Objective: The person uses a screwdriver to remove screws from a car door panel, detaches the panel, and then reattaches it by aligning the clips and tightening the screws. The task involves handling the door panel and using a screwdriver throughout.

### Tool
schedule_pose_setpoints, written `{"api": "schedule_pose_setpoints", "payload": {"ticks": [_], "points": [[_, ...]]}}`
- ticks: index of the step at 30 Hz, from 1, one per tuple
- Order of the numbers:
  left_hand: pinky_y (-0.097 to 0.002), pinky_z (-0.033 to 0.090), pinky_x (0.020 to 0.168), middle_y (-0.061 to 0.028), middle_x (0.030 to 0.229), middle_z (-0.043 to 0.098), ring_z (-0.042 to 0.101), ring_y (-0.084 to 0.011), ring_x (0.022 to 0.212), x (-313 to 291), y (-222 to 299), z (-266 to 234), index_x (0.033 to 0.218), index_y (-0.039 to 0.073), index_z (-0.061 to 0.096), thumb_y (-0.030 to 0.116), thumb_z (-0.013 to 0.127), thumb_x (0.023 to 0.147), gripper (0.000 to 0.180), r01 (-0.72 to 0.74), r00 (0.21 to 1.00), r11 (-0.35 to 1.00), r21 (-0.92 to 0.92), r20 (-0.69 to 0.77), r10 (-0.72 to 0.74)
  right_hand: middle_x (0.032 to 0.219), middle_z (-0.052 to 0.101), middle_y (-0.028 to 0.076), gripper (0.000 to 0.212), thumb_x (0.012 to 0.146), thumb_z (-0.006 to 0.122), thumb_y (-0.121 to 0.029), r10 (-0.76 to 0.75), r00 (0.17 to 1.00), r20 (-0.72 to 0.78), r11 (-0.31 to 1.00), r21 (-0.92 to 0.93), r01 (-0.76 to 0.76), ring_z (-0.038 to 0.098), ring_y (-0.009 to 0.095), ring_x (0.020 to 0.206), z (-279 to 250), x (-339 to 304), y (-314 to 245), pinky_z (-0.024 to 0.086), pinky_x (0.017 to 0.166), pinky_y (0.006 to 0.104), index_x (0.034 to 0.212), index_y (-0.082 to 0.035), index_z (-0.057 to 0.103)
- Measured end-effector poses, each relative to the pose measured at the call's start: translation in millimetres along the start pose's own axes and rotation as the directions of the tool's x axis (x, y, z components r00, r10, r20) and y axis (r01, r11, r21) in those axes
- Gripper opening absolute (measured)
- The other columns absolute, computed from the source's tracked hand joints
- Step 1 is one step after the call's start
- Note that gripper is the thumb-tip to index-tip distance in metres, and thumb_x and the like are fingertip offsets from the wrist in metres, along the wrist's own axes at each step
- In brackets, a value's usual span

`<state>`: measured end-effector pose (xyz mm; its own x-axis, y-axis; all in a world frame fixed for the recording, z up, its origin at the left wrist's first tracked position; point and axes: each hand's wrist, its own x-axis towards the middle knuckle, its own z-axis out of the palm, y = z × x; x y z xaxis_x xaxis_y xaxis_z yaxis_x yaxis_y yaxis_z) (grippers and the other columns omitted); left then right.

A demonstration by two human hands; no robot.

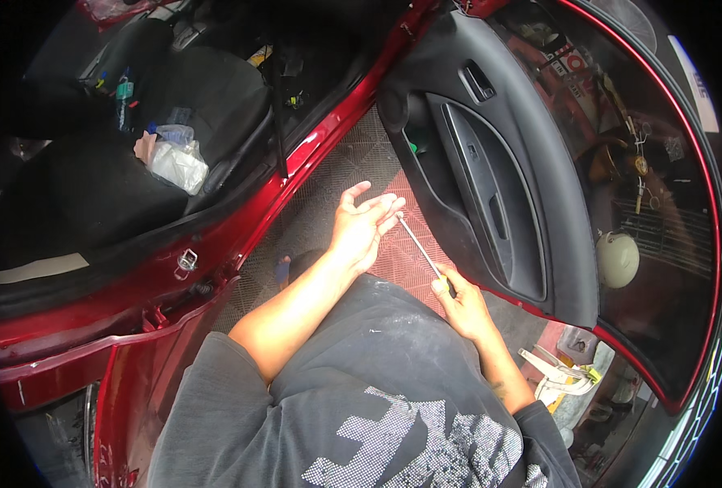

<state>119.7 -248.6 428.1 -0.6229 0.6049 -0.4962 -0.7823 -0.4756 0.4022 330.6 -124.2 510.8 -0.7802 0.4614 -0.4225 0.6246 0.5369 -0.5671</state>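
Note:
A screwdriver (419, 246) with a long thin metal shaft and a yellow handle is in my right hand (466, 309), whose fingers are closed around the handle. Its shaft slants up and left. My left hand (359, 232) is raised in front of me, with its fingers stretched and partly spread, and the fingertips come up to the screwdriver's tip. Whether they touch it, or whether something tiny is at the tip, I cannot make out. Just right of both hands stands the dark inner panel (540, 175) of an opened red car door.
Along the left runs the red door sill (251, 218) of the car, with a metal door striker (187, 260). Inside, a dark seat (202, 93) has plastic bags (178, 165) on it. Patterned floor tiles (349, 154) lie below. A pale clamp-like tool (554, 372) lies at lower right.

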Motion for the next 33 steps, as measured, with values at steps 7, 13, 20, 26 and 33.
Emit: {"api": "schedule_pose_setpoints", "payload": {"ticks": [7, 13, 20, 26, 33], "points": [[-0.0415, 0.061, 0.101, -0.0263, 0.13, 0.061, 0.07, -0.0317, 0.117, -7, 22, -19, 0.155, 0.005, 0.023, -0.004, 0.068, 0.099, 0.072, -0.041, 0.999, 0.999, 0.001, -0.025, 0.041, 0.104, 0.076, 0.02, 0.049, 0.103, 0.061, -0.046, 0.026, 0.999, 0.038, 0.988, -0.153, -0.02, 0.075, 0.038, 0.102, 10, 6, -42, 0.056, 0.09, 0.0456, 0.142, -0.016, 0.062], [-0.0398, 0.062, 0.098, -0.0256, 0.127, 0.062, 0.071, -0.0302, 0.113, -18, 34, -44, 0.146, 0.002, 0.033, -0.002, 0.072, 0.097, 0.062, -0.16, 0.971, 0.986, 0.04, -0.171, 0.165, 0.104, 0.076, 0.02, 0.048, 0.102, 0.062, -0.047, 0.033, 0.998, 0.05, 0.919, -0.394, -0.011, 0.074, 0.039, 0.102, 26, 14, -89, 0.056, 0.088, 0.0486, 0.14, -0.017, 0.063], [-0.0396, 0.061, 0.099, -0.0219, 0.129, 0.063, 0.071, -0.0298, 0.115, -23, 37, -67, 0.139, 0.003, 0.042, 0.0, 0.07, 0.099, 0.048, -0.169, 0.956, 0.984, -0.055, -0.251, 0.15, 0.102, 0.076, 0.02, 0.049, 0.103, 0.059, -0.048, 0.11, 0.987, 0.119, 0.953, -0.293, -0.071, 0.073, 0.04, 0.103, 50, 14, -100, 0.056, 0.091, 0.0494, 0.14, -0.017, 0.064], [-0.0425, 0.057, 0.107, -0.0196, 0.131, 0.063, 0.067, -0.0311, 0.123, -31, 37, -90, 0.136, 0.005, 0.049, 0.004, 0.064, 0.104, 0.035, -0.148, 0.969, 0.977, -0.157, -0.222, 0.111, 0.102, 0.076, 0.02, 0.05, 0.103, 0.059, -0.049, 0.164, 0.974, 0.156, 0.965, -0.231, -0.125, 0.073, 0.041, 0.104, 62, 9, -109, 0.056, 0.092, 0.0493, 0.141, -0.018, 0.063], [-0.0414, 0.062, 0.097, -0.0176, 0.124, 0.069, 0.072, -0.0294, 0.114, -40, 40, -90, 0.128, 0.007, 0.053, 0.009, 0.063, 0.106, 0.025, -0.106, 0.973, 0.991, -0.083, -0.215, 0.086, 0.104, 0.076, 0.021, 0.046, 0.105, 0.061, -0.043, 0.13, 0.981, 0.146, 0.975, -0.198, -0.1, 0.074, 0.038, 0.104, 67, 0, -108, 0.056, 0.09, 0.047, 0.139, -0.014, 0.063]]}}
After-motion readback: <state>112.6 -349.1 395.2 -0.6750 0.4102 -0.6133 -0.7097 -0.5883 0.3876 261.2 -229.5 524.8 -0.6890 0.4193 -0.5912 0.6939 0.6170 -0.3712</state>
